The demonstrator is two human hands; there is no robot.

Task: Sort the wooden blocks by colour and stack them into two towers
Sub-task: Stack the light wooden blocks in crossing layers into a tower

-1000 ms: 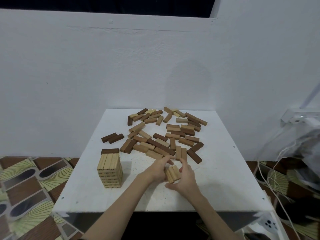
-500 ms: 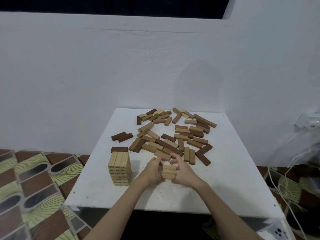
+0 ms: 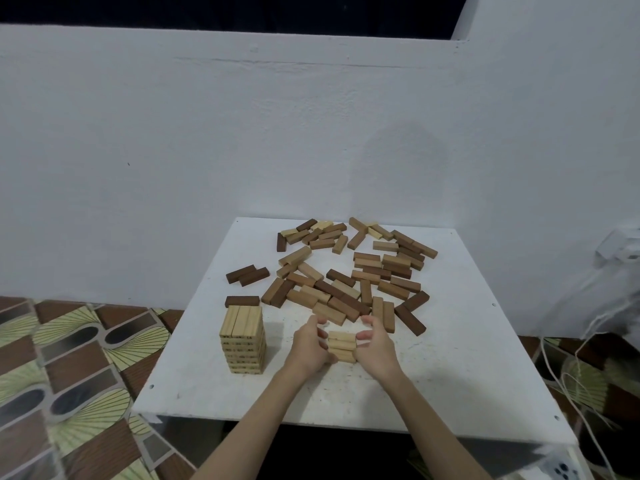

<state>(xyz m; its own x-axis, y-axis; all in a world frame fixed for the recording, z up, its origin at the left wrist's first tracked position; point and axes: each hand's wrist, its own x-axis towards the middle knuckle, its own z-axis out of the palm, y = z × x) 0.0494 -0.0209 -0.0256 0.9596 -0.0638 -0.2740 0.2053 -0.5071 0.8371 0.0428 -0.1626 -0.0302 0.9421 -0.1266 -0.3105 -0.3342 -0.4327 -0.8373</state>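
From my head camera, looking down: my left hand [image 3: 309, 344] and right hand [image 3: 374, 344] face each other over a white table [image 3: 450, 368], fingers curled, pinching the two ends of a small group of pale blocks [image 3: 341, 346] between them. The blocks lie side by side, three as far as I can tell, and sit on or just above the tabletop; I cannot tell which.

Just to the left of my left hand stands the pale tower [image 3: 243, 339], several layers high, its top layer running away from me. Directly beyond it lies one dark block [image 3: 242, 301], and further beyond, two more dark blocks [image 3: 247, 275] lie side by side. Beyond both hands, starting just past my fingertips, is the unsorted pile [image 3: 353, 268], pale, mid-brown and dark pieces mixed and overlapping. No dark tower stands yet, so I judge the sorting is at an early stage.

What could go wrong: squeezed only from the ends, the middle block could slip out if my pressure eases. Carrying the group left, my left wrist could brush the tower and shift its layers. Setting it down off-centre or parallel to the top layer would weaken the stack.

Small dark marks show on the tower's side faces, too small to read. No other writing or brand is visible.
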